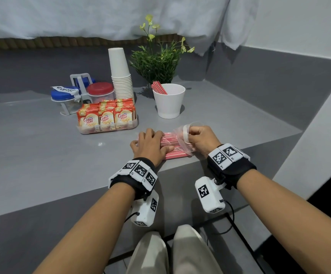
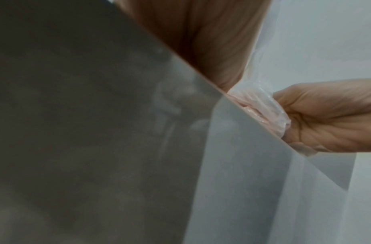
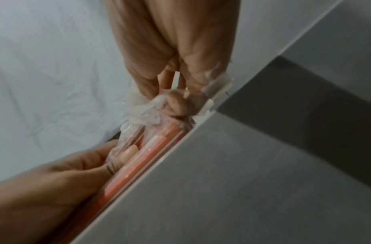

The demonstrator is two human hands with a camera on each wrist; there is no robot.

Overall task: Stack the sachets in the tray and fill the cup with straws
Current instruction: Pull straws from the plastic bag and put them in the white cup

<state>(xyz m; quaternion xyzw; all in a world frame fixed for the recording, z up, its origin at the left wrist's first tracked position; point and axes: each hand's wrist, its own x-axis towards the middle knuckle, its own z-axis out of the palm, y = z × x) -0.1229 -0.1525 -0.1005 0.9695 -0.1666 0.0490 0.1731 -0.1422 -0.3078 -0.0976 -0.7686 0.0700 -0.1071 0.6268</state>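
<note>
A pack of red straws [image 1: 169, 139] in a clear plastic bag [image 1: 181, 136] lies at the table's front edge. My left hand [image 1: 150, 144] lies over its left part, with fingers and thumb curled round it. My right hand [image 1: 199, 138] pinches the bag's crumpled, taped end. The right wrist view shows the right hand [image 3: 176, 49] gripping the bag [image 3: 147, 113] above the straws [image 3: 159, 148], with the left hand [image 3: 55, 181] beside them. A white cup [image 1: 168, 103] behind holds a few red straws [image 1: 158, 88]. Coffee mate sachets [image 1: 106, 115] stand in rows in a clear tray [image 1: 89, 131].
A stack of paper cups [image 1: 121, 76], a green plant [image 1: 156, 62] and lidded jars [image 1: 100, 91] in a rack stand at the back. A grey wall runs along the right side. The table's front edge [image 1: 61, 198] is just under my wrists.
</note>
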